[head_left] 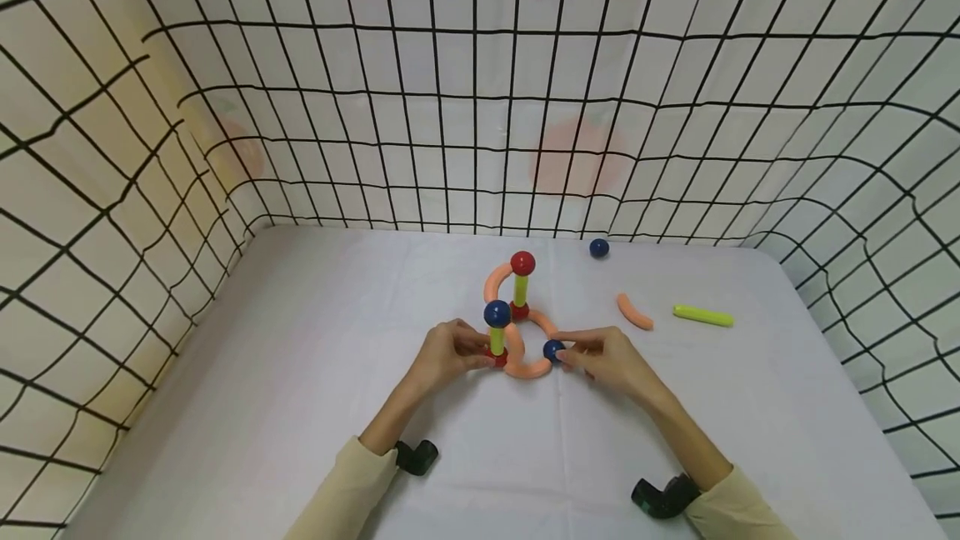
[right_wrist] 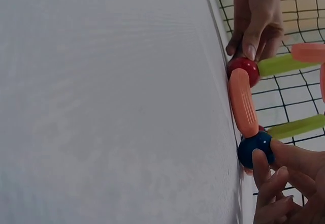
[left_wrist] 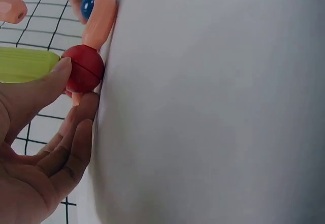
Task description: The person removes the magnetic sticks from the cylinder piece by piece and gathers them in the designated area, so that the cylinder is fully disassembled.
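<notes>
A small frame of balls, green sticks and curved orange pieces stands on the table. My left hand (head_left: 448, 352) pinches the red ball (left_wrist: 84, 69) at its near left base, thumb on one side and fingertips on the other. A green stick (head_left: 497, 342) rises from that ball to a blue ball (head_left: 497, 313). My right hand (head_left: 609, 359) pinches another blue ball (right_wrist: 255, 149) at the base, between thumb and fingers. A curved orange rod (right_wrist: 244, 102) bridges the two pinched balls. Behind them, a second green stick (head_left: 521, 292) carries a red ball (head_left: 522, 263).
Loose on the white table (head_left: 315, 315), right of the frame, lie a curved orange rod (head_left: 634, 312) and a straight green stick (head_left: 702, 316). A loose blue ball (head_left: 599, 248) sits near the back edge. Black wire mesh (head_left: 474, 90) surrounds the back and sides.
</notes>
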The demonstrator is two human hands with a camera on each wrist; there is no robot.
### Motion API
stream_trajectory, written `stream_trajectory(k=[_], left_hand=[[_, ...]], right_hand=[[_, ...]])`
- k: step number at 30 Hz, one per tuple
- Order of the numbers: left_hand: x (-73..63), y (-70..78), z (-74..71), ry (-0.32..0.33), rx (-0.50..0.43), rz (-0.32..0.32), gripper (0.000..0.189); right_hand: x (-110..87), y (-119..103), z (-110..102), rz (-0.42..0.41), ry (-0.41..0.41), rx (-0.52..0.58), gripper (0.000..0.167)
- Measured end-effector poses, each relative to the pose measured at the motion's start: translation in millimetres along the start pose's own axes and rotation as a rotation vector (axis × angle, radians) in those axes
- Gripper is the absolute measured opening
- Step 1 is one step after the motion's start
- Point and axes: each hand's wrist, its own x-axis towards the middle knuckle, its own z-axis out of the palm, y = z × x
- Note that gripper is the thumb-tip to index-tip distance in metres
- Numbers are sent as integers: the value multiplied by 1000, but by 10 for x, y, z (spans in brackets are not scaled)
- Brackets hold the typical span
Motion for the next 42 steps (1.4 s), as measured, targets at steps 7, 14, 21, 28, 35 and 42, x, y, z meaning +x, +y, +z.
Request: stream_trajectory(k=[7, 14, 21, 28, 35, 42], left_hand=[[-95, 76, 93, 34, 4, -17, 24], [-154, 126, 182, 91, 28, -27, 24], [-187, 182, 225, 111, 20, -33, 25], [-209, 220, 82, 145, 52, -26, 26], [-166, 324, -269, 384, 33, 112, 32], [-160, 467, -394, 425, -9, 415, 47]], right_hand=[[51, 10, -1, 14, 37, -23, 37], [108, 7, 7, -3, 43, -18, 35], [129, 1, 5, -9, 67, -35, 34], [56, -68, -36, -96, 167, -36, 38], [-71, -227, -18, -265, 204, 58, 42], [-172, -324, 98, -457, 164, 126, 53]])
